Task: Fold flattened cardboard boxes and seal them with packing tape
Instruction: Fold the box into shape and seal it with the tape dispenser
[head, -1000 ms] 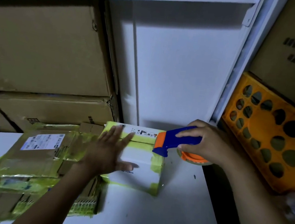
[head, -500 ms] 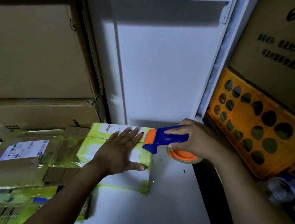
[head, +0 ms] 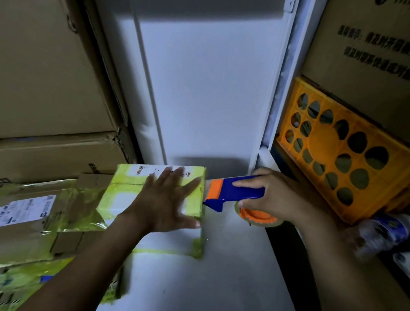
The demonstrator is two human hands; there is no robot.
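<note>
Box (head: 123,189) on white table (head: 222,285), likely light, stiff yet crushable, slick with yellow tape (head: 194,202), pinned under flat, spread left hand (head: 165,202); tape dispenser (head: 235,190) clenched in right hand (head: 281,197) at box's right edge; best steadied by pressing down on top near corners.

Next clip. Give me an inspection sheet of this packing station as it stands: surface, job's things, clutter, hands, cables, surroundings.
Surface: white table, dimly lit.
Job's things: small box banded with yellow-green tape; blue and orange tape dispenser at its right edge; pile of flattened boxes at the left.
Clutter: plastic bottle at the far right, blurred.
Hands: left hand lies flat on the box top; right hand grips the dispenser.
Cables: nothing seen.
Surroundings: big cartons stacked behind at the left; orange crate at the right.
</note>
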